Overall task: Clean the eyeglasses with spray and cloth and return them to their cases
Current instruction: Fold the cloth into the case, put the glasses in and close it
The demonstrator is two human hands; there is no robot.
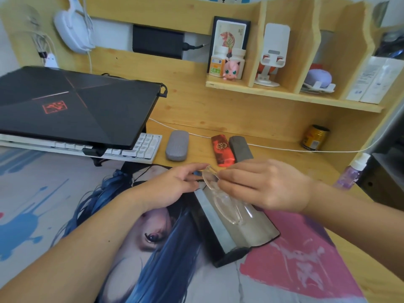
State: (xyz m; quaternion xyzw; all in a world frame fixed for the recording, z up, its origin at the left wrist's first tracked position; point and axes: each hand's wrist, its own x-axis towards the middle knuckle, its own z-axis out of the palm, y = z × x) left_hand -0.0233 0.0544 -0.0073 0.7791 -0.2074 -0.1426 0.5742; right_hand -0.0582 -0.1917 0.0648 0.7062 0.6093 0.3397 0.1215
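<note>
Both hands, left hand (175, 182) and right hand (262, 184), pinch the clear eyeglasses (220, 195) at their far end, long axis lying along the open case (231, 224) beneath.

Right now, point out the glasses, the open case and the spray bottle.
glasses (220, 193), head view, on the clear frame above the case.
open case (220, 235), head view, on its pale inner lining.
spray bottle (349, 174), head view, on its purple body at the desk's right edge.
</note>
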